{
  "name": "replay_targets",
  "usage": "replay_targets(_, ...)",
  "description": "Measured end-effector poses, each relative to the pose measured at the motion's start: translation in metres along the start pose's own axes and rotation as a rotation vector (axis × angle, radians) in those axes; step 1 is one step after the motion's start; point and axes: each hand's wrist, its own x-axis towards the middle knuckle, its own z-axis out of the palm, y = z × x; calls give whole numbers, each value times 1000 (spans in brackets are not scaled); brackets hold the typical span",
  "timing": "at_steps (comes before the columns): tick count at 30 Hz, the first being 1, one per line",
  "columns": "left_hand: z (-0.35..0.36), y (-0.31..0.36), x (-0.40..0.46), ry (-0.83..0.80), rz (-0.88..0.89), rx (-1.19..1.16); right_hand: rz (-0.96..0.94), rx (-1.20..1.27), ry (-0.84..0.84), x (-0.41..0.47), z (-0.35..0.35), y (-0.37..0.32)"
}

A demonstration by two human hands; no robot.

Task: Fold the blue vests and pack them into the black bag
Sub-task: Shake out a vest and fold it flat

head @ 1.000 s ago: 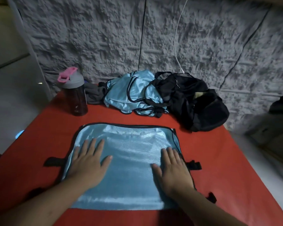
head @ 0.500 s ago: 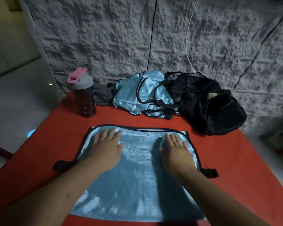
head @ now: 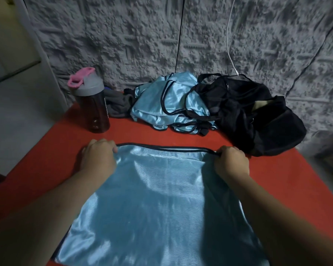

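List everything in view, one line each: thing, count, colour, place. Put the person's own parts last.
spread vest: one, light blue with black trim, flat on the table nearest the person
vest pile: one heap, count of vests unclear, light blue with black trim, at the table's far edge, against the bag
bag: one, black, far right of the table
bottle: one, dark body, grey lid, pink cap, far left of the table
cloth: one, dark grey, bunched between bottle and pile
table: one, red top
wall: grey, textured, behind the table
cables: one black, one white, hanging down the wall
left hand: grips the vest's far left corner
right hand: grips the vest's far right corner
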Motion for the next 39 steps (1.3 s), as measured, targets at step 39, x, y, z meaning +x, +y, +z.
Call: replay_targets(39,19,7,-46,-262,112,208,-230,-52,-241,-36,21,0)
